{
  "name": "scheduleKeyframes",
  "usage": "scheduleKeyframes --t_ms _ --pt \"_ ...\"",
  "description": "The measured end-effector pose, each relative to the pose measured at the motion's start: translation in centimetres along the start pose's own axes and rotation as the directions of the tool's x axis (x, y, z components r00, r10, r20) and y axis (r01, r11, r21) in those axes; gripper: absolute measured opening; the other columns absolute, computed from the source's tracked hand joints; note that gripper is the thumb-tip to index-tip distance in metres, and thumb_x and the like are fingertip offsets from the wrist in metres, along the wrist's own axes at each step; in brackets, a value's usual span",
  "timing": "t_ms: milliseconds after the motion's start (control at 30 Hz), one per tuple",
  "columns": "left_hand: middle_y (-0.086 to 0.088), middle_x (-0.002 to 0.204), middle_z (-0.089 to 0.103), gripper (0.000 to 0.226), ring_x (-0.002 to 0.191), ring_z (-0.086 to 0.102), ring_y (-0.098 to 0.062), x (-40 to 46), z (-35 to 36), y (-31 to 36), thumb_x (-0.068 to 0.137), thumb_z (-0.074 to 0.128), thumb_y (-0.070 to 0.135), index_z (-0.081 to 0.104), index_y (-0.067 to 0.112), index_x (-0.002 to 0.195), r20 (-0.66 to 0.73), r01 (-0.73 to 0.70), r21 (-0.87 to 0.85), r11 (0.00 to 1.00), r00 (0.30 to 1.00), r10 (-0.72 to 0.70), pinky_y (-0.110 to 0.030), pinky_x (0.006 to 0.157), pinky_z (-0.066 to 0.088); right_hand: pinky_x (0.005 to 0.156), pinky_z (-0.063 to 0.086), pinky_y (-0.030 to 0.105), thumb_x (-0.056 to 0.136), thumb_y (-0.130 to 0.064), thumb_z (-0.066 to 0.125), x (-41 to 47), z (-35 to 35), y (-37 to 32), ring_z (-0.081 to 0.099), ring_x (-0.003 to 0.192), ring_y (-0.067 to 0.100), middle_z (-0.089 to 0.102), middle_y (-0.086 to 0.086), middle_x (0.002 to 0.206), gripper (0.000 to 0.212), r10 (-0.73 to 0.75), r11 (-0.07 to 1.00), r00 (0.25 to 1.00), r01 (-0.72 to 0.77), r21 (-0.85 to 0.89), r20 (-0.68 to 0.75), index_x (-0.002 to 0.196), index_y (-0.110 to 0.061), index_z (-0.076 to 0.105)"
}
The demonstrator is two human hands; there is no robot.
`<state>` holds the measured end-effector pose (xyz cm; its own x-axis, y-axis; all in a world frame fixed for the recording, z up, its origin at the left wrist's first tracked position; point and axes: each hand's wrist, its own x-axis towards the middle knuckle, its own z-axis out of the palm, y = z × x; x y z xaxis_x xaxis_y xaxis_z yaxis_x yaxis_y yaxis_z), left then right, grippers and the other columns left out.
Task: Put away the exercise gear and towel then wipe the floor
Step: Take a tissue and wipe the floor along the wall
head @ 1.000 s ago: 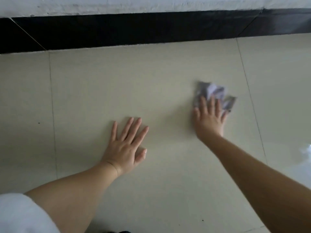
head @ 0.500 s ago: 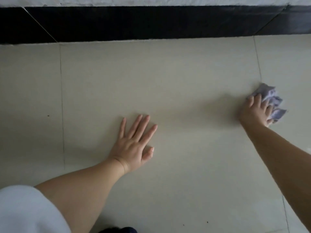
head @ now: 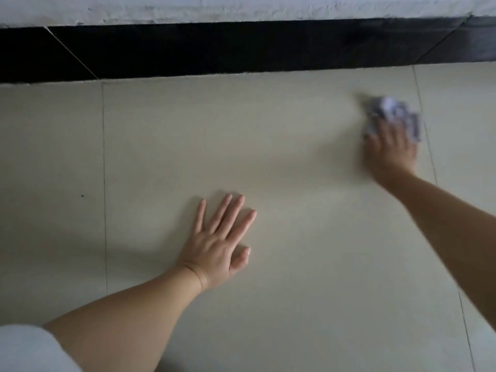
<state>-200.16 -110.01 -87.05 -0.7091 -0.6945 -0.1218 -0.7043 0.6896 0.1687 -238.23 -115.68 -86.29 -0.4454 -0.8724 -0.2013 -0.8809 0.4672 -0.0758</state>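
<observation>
A crumpled pale purple cloth (head: pixel 394 111) lies on the beige tiled floor (head: pixel 295 264) at the upper right, close to a grout line. My right hand (head: pixel 390 151) presses down on it, fingers laid over the cloth; hand and cloth are blurred by motion. At the lower centre my left hand (head: pixel 218 242) rests flat on the floor with its fingers spread and nothing in it.
A black skirting band (head: pixel 241 47) runs along the foot of a white wall (head: pixel 241 6) at the top. Grout lines cross the floor at left (head: pixel 104 183) and right (head: pixel 429 146). A white sleeve (head: pixel 26 350) shows at the bottom left.
My right hand swept the cloth rightward across the tile towards the right grout line, then slightly up towards the wall. My left hand stayed planted on the floor.
</observation>
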Motion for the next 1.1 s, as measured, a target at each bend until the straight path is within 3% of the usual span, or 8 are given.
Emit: scheduleKeyframes --t_ms 133,267,433,600,767,900,1000,1100 --pt "-0.010 0.154 0.024 0.071 0.141 0.022 -0.028 0.1 -0.2 0.1 0.079 0.041 0.048 0.032 0.022 0.143 0.014 0.007 -0.004 1.000 1.000 -0.007 -0.060 0.109 0.015 0.116 0.000 0.055 0.102 -0.039 0.022 -0.4 -3.0 -1.4 0.000 0.148 0.024 0.003 0.004 0.161 0.053 0.480 0.850 0.857 -0.507 0.144 0.186 0.152 -0.022 0.017" --pt "-0.011 0.153 0.027 0.072 0.141 0.023 -0.028 0.1 -0.2 0.1 0.078 0.042 0.048 0.031 0.021 0.144 0.024 0.007 0.001 1.000 1.000 -0.007 -0.061 0.109 0.015 0.113 -0.001 0.059 0.095 -0.045 0.011 -3.8 0.4 -14.4 0.003 0.148 0.026 0.011 0.003 0.160 0.061 -0.156 0.985 0.983 0.147 0.089 0.100 0.151 -0.024 0.019" --pt "-0.012 0.151 0.032 0.072 0.140 0.025 -0.029 0.2 -0.2 0.2 0.078 0.042 0.048 0.031 0.020 0.143 0.013 0.010 0.021 1.000 1.000 -0.010 -0.061 0.109 0.016 0.117 -0.008 0.045 0.102 -0.044 0.021 -5.7 0.9 -22.8 -0.001 0.148 0.013 0.002 -0.010 0.160 0.051 -0.718 0.687 0.667 0.725 0.052 0.199 0.151 -0.034 0.012" --pt "-0.011 0.152 0.027 0.071 0.141 0.024 -0.028 0.1 -0.2 0.1 0.078 0.042 0.048 0.032 0.021 0.143 0.015 -0.002 0.001 1.000 1.000 0.002 -0.061 0.109 0.016 0.119 0.002 0.046 0.098 -0.049 0.015 0.9 0.2 -8.3 0.001 0.148 0.018 0.007 -0.002 0.161 0.055 -0.214 0.977 0.976 0.215 0.014 -0.028 0.151 -0.035 0.018" --pt "-0.011 0.153 0.028 0.072 0.141 0.025 -0.028 0.1 -0.3 0.1 0.078 0.043 0.048 0.032 0.021 0.144 0.011 -0.007 -0.010 1.000 1.000 0.007 -0.061 0.109 0.015 0.115 0.007 0.057 0.100 -0.039 0.019 1.9 -2.6 -3.0 0.008 0.146 0.027 0.012 0.010 0.159 0.053 0.379 0.912 0.913 -0.396 0.107 0.150 0.150 -0.019 0.021" --pt "-0.012 0.152 0.030 0.071 0.140 0.026 -0.029 0.0 -0.2 0.1 0.077 0.043 0.047 0.035 0.020 0.142 0.021 0.000 -0.021 1.000 1.000 0.000 -0.061 0.109 0.016 0.113 0.011 0.057 0.100 -0.030 0.023 -1.8 0.6 -16.9 0.011 0.145 0.035 0.017 0.019 0.156 0.052 -0.096 0.990 0.995 0.096 0.107 -0.010 0.149 -0.013 0.026" --pt "-0.019 0.124 0.061 0.056 0.123 0.046 -0.036 0.2 -0.4 0.2 0.073 0.043 0.043 0.064 0.012 0.115 -0.003 -0.021 -0.006 1.000 1.000 0.021 -0.061 0.106 0.019 0.117 0.002 0.053 0.100 -0.041 0.016 -6.9 1.8 -28.3 0.003 0.148 0.025 0.008 0.005 0.161 0.054 -0.642 0.762 0.748 0.646 0.039 0.168 0.152 -0.025 0.017" --pt "-0.022 0.121 0.062 0.051 0.122 0.046 -0.038 0.2 -0.6 0.2 0.073 0.043 0.041 0.060 0.016 0.114 -0.007 -0.028 -0.019 0.999 1.000 0.028 -0.063 0.104 0.020 0.119 -0.003 0.044 0.102 -0.046 0.021 -5.7 1.4 -29.1 0.000 0.148 0.014 0.001 -0.006 0.161 0.052 -0.778 0.597 0.567 0.801 0.038 0.271 0.151 -0.031 0.014"
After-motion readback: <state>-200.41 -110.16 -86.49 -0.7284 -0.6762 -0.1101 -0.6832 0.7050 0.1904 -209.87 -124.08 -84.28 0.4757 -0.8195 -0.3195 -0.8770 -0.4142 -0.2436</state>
